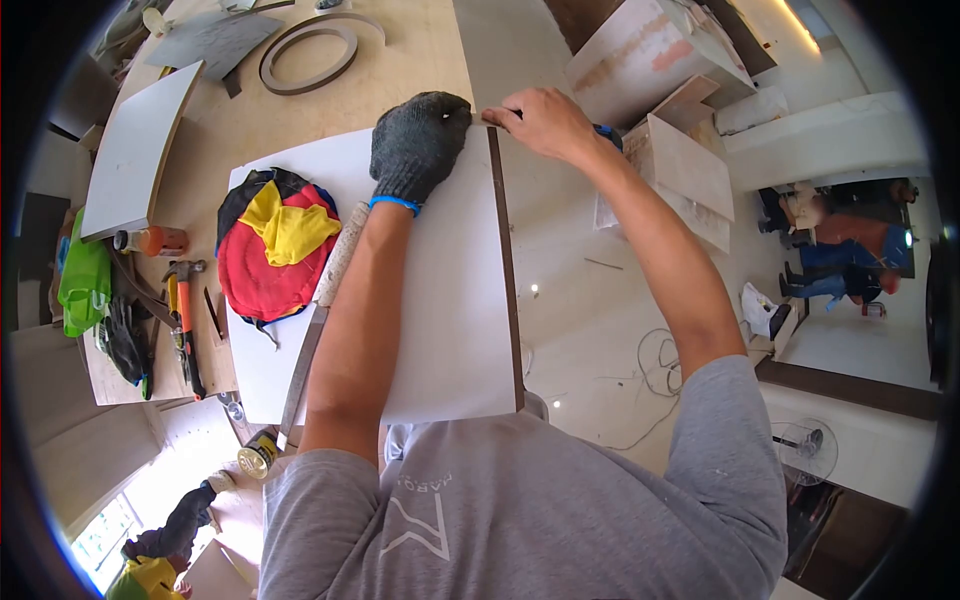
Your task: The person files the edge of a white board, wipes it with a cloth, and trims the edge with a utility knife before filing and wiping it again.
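A white board (445,310) lies on the workbench, with a dark brown edge strip (507,265) along its right side. My left hand (422,140), in a dark knitted glove with a blue cuff, is closed over the board's far right corner; its fingertips are hidden. Just right of that corner, my bare right hand (548,122) pinches the far end of the edge strip. Under my left forearm lies a long flat metal blade (302,375) with a pale wrapped handle (342,255). Beside it on the board sits a red, yellow and black cloth cap (270,245).
A coil of edge banding (308,60) lies on the workbench (420,50). Left are a hammer (181,310), an orange-labelled bottle (150,241), dark gloves (124,345) and another white panel (140,150). Cables (655,365) trail on the floor. Other people (835,250) are at far right.
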`<state>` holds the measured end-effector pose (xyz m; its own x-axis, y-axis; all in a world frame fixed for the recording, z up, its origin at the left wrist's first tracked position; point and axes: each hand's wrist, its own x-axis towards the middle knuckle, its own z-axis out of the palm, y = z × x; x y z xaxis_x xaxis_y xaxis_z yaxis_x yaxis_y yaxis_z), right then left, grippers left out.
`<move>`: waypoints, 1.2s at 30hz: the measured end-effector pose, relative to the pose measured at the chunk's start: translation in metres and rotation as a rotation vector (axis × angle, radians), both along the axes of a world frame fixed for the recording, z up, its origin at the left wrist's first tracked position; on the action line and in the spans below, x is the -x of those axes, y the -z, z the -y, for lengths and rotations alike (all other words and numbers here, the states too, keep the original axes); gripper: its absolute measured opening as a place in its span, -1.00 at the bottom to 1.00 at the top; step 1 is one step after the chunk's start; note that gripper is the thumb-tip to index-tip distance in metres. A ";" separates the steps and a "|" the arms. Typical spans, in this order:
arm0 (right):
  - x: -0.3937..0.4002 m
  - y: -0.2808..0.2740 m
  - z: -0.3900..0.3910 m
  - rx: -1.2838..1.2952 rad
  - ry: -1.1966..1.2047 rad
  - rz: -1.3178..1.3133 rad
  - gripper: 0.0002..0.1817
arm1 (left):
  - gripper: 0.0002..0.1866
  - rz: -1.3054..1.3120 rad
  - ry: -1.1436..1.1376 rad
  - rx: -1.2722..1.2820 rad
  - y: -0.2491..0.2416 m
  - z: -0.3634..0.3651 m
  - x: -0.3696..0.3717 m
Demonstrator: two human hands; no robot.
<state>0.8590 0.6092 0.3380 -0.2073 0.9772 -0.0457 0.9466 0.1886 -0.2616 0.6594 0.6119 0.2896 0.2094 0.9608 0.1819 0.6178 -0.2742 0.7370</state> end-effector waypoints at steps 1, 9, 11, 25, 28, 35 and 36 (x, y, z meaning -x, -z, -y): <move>-0.004 0.007 0.001 -0.037 -0.018 -0.008 -0.46 | -0.66 0.022 0.008 0.007 -0.003 0.001 0.002; -0.006 0.009 0.013 -0.122 -0.035 -0.027 -0.47 | -0.67 0.105 0.167 -0.049 -0.004 -0.002 0.010; -0.007 0.014 0.021 -0.136 -0.046 -0.051 -0.45 | -0.67 0.092 0.220 -0.076 -0.002 -0.003 0.013; 0.000 0.010 0.050 -0.209 -0.077 -0.111 -0.34 | -0.77 0.037 0.452 -0.203 0.011 -0.013 0.022; 0.001 0.005 0.054 -0.167 -0.057 -0.090 -0.34 | -0.78 0.040 0.429 -0.232 0.013 -0.013 0.021; 0.000 0.007 0.064 -0.196 -0.073 -0.087 -0.38 | -0.78 -0.039 0.600 -0.253 0.006 -0.016 0.027; 0.000 0.007 0.064 -0.201 -0.079 -0.079 -0.38 | -0.78 -0.008 0.578 -0.235 0.008 -0.015 0.025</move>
